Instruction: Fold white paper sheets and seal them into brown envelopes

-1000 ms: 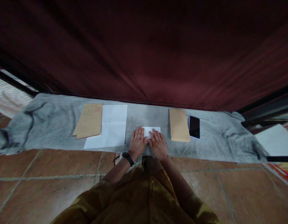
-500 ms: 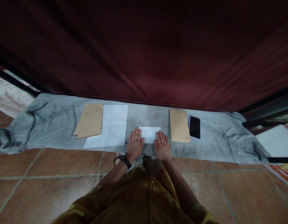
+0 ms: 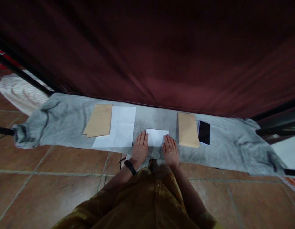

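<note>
The left hand (image 3: pixel 140 150) and the right hand (image 3: pixel 170 153) lie flat, palms down, the fingers straight and close together, and neither of them grips anything. Between them is the small white paper (image 3: pixel 157 137), a smooth rectangle; the left hand lies along its left edge, and the right hand covers with the fingertips a little of its right edge. Under the small white paper spreads a grey cloth (image 3: pixel 159 116), soft and fuzzy, wrinkled toward its two ends. To the left of the small white paper, past the left hand, lies a large white sheet (image 3: pixel 123 125) with visible creases, partly covered by brown envelopes (image 3: pixel 100 121) of matte paper, slightly fanned. To the right of the small white paper, past the right hand, is a straight-edged brown envelope pile (image 3: pixel 188 129), and farther right a phone (image 3: pixel 204 133) with a dark, smooth face and rounded corners. Behind the small white paper hangs a dark red fabric (image 3: pixel 147 60) with long folds, and in front of it are floor tiles (image 3: pixel 73 190), brownish, with pale joints
</note>
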### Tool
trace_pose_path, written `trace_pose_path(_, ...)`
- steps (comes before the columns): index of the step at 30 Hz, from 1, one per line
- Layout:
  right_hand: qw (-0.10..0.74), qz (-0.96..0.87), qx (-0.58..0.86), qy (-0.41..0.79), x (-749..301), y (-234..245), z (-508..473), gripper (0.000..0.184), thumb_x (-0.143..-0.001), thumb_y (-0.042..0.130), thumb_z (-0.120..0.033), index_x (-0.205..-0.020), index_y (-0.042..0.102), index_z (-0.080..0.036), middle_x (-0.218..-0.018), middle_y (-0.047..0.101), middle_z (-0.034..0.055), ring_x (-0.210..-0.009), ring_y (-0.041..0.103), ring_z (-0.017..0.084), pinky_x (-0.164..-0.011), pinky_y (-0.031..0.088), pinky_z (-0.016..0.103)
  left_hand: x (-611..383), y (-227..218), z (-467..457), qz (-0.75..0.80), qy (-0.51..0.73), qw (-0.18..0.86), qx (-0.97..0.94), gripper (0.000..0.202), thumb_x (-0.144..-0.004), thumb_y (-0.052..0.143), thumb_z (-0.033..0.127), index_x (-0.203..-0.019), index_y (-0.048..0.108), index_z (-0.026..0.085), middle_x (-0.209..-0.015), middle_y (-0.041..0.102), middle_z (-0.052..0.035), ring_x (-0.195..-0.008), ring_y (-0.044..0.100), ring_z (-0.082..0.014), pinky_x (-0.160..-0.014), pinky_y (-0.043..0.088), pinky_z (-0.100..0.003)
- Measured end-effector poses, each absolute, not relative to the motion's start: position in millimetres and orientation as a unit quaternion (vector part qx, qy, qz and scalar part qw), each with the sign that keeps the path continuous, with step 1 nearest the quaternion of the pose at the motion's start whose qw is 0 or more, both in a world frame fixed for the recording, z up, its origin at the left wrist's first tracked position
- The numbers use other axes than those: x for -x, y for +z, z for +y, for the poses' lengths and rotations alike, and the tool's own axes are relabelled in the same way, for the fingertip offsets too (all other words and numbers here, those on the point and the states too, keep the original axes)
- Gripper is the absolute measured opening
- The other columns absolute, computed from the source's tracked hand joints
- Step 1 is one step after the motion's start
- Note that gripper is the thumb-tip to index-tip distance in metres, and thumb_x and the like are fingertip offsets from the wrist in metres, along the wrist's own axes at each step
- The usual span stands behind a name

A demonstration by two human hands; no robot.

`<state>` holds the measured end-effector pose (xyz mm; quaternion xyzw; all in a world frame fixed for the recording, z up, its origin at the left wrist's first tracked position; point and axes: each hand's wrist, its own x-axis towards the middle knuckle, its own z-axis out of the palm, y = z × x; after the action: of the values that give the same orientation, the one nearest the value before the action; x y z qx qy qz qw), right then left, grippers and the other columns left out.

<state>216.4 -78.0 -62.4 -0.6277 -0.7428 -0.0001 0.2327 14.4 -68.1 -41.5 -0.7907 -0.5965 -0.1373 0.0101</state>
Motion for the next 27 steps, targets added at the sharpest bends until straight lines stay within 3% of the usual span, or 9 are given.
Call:
trace_pose_path(3,0.223,-0.747,0.626,-0.008,-216.5,-62.0,-77.9,0.051,-0.103,0.032,-0.021,-0.152,0.042,-0.012,-0.154,0.047,0.0133,-0.142,0.044,0.027,-0.118,0.034,0.048,-11.6,-40.7,-71.3,-0.523,-0.116,0.000,0.844,0.062,-0.092,0.034,0.002,-0.153,0.038,0.013,-0.163,0.033,-0.0120,-0.153,0.024,-0.0241,-0.122,0.033,-0.045)
trace_pose_path(6,0.214,-0.748,0.628,-0.009,-217.3,-61.7,-78.0,0.051,-0.103,0.033,-0.021,-0.152,0.042,-0.012,-0.154,0.048,0.0133,-0.143,0.043,0.027,-0.118,0.035,0.047,-7.8,-43.5,-73.1,-0.459,-0.113,-0.031,0.881,0.056,-0.094,0.036,0.004,-0.148,0.046,0.015,-0.161,0.038,-0.0107,-0.151,0.029,-0.0210,-0.122,0.034,-0.042)
trace_pose_path(10,0.213,-0.752,0.624,-0.001,-219.0,-60.7,-77.4,0.050,-0.103,0.035,-0.021,-0.151,0.043,-0.011,-0.154,0.048,0.0140,-0.144,0.042,0.027,-0.118,0.034,0.048,-1.7,-46.1,-74.0,-0.425,-0.126,-0.058,0.895,0.046,-0.102,0.045,0.025,-0.147,0.048,0.015,-0.158,0.042,-0.0133,-0.150,0.034,-0.0222,-0.122,0.032,-0.041)
trace_pose_path(14,0.232,-0.756,0.612,0.017,-215.9,-56.3,-76.2,0.051,-0.103,0.034,-0.022,-0.153,0.040,-0.011,-0.156,0.044,0.0152,-0.147,0.037,0.027,-0.119,0.033,0.050,0.2,-46.1,-75.9,-0.413,-0.127,-0.052,0.900,0.060,-0.100,0.053,0.044,-0.150,0.043,0.013,-0.161,0.037,-0.0153,-0.152,0.028,-0.0262,-0.123,0.029,-0.043)
trace_pose_path(21,0.209,-0.833,0.505,0.091,-197.3,-51.6,-80.9,0.050,-0.106,0.035,-0.030,-0.154,0.041,-0.017,-0.158,0.042,0.0105,-0.149,0.035,0.024,-0.121,0.033,0.048,-2.3,-50.3,-78.0,-0.417,-0.115,-0.045,0.901,0.065,-0.101,0.049,0.043,-0.153,0.035,0.007,-0.161,0.033,-0.0186,-0.153,0.024,-0.0265,-0.125,0.024,-0.043)
trace_pose_path(27,0.187,-0.830,0.522,0.062,-201.3,-56.1,-87.1,0.050,-0.106,0.036,-0.032,-0.153,0.042,-0.017,-0.159,0.041,0.0112,-0.148,0.037,0.026,-0.121,0.033,0.048,0.6,-45.0,-84.0,-0.432,-0.107,-0.043,0.895,0.068,-0.099,0.052,0.044,-0.154,0.033,0.008,-0.161,0.034,-0.0181,-0.153,0.026,-0.0266,-0.124,0.025,-0.043)
